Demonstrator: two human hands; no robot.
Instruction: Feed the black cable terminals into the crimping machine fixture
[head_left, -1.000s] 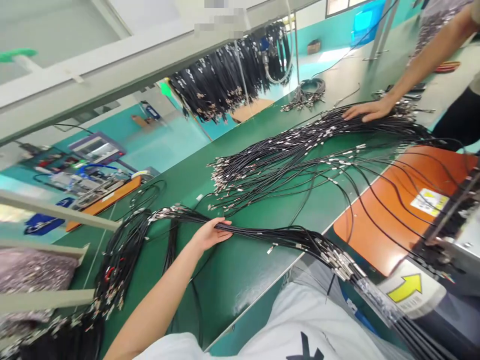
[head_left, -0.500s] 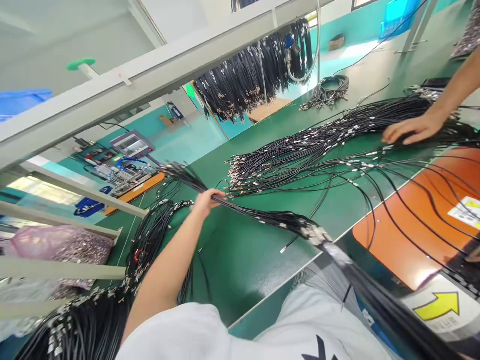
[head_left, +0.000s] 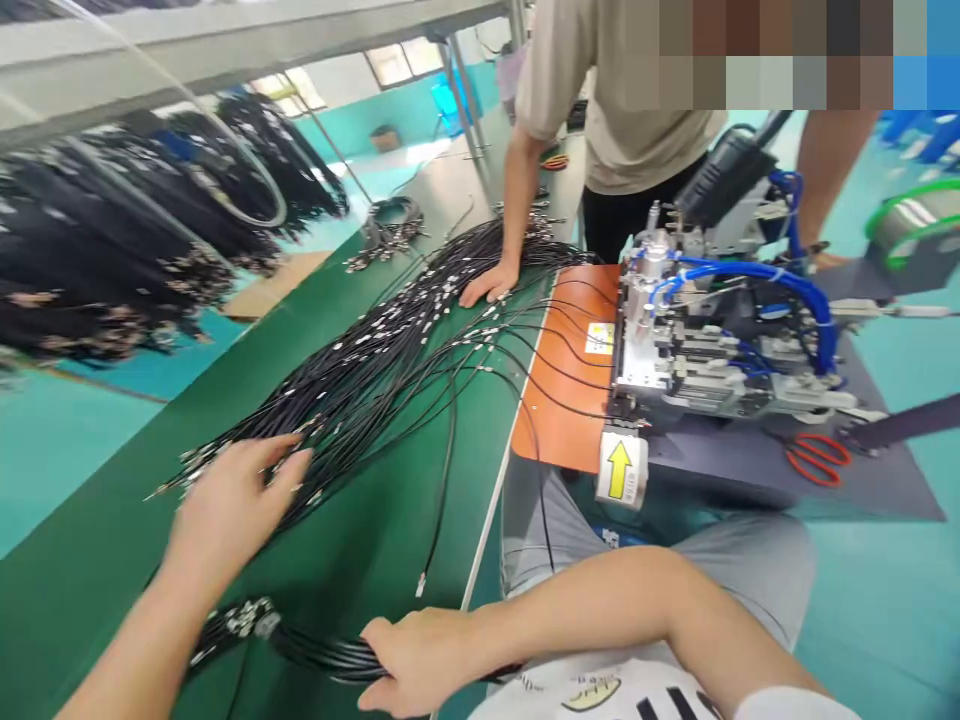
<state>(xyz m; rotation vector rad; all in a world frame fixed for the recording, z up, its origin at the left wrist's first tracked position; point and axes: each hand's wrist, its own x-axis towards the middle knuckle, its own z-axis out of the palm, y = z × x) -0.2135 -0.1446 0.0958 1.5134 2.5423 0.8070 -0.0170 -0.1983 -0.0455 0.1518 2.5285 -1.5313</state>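
Flat green surface (head_left: 390, 540): long, loose black-cable pile (head_left: 390, 330) mid-left; slimmer black-cable bundle (head_left: 322, 650) near. Right hand (head_left: 420, 660) clasps bundle; left hand (head_left: 232, 500) at pile's near end, fingers curled, grip can't tell. Probably gathering cables; next move needs bundle kept together.

**Black cable bundle (head_left: 322, 650) gripped in my right hand (head_left: 420, 662)**

My left hand (head_left: 240, 495), thumb and fingers apart, is at the near end of a cable pile (head_left: 390, 330) on the green desk (head_left: 375, 535); a co-worker's hand (head_left: 493, 283) lies farther along.
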